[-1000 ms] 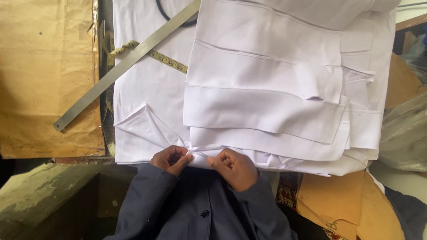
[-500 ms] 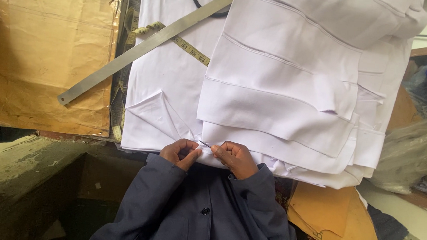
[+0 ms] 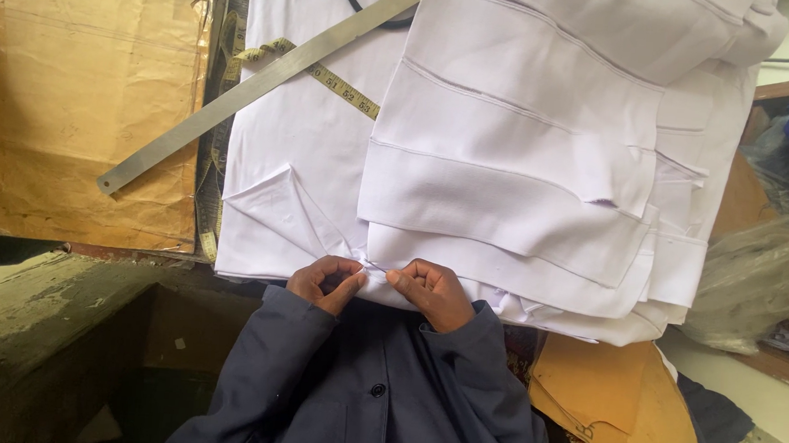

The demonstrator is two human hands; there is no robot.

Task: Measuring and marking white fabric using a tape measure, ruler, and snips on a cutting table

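Hidden: pinched spot too small to make out.
Left hand (image 3: 325, 282): fingers pinched white fabric (image 3: 307, 152) at the table's near edge.
Right hand (image 3: 431, 290): pinched it alongside.

My two hands, left (image 3: 325, 283) and right (image 3: 428, 292), pinch the near edge of one stack of white cloth pieces (image 3: 526, 166); at least four folded layers show in it, though the exact number is hard to tell. One steel ruler (image 3: 257, 85) and one yellow measuring tape (image 3: 330, 73) lie across the cloth. One sheet of brown paper (image 3: 87, 102) sits to the left. One clear plastic bag (image 3: 761, 271) rests at right.
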